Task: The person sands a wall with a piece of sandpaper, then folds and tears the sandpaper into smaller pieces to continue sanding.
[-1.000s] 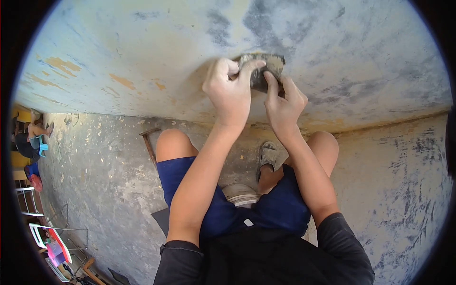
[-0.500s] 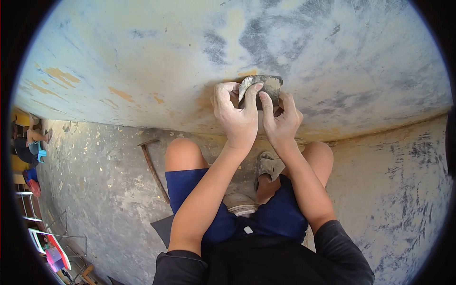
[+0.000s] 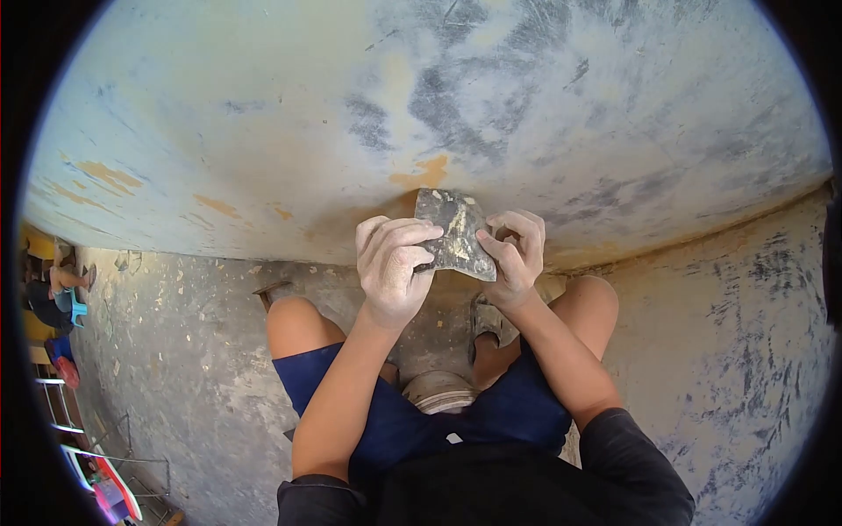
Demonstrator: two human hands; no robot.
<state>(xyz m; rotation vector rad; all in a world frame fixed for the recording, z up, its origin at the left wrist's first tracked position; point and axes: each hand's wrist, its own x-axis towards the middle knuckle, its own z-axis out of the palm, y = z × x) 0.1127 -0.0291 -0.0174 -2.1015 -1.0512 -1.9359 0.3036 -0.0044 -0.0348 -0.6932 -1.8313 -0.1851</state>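
A worn piece of sandpaper [image 3: 456,235], dark grey with pale dusty patches and a curled lower edge, is stretched between my two hands in front of the wall. My left hand [image 3: 392,267] pinches its left side, thumb and fingers closed. On the right side my right hand [image 3: 516,254] grips it between thumb and bent fingers. Pale dust coats both hands. Just beyond the sheet, the wall [image 3: 289,131] carries dark smudges and a bare ochre patch [image 3: 423,173].
Under me is a round pale container [image 3: 438,392] between my legs. A hammer [image 3: 274,289] lies on the concrete floor [image 3: 193,351], partly behind my knee. At far left a person [image 3: 48,298] sits on a blue stool [image 3: 79,309], near metal-framed furniture [image 3: 57,405].
Both hands have drawn back from the wall towards me. The sandpaper, bent over before, is now spread flatter, with more of its face showing. My left knee has shifted left, covering most of the hammer.
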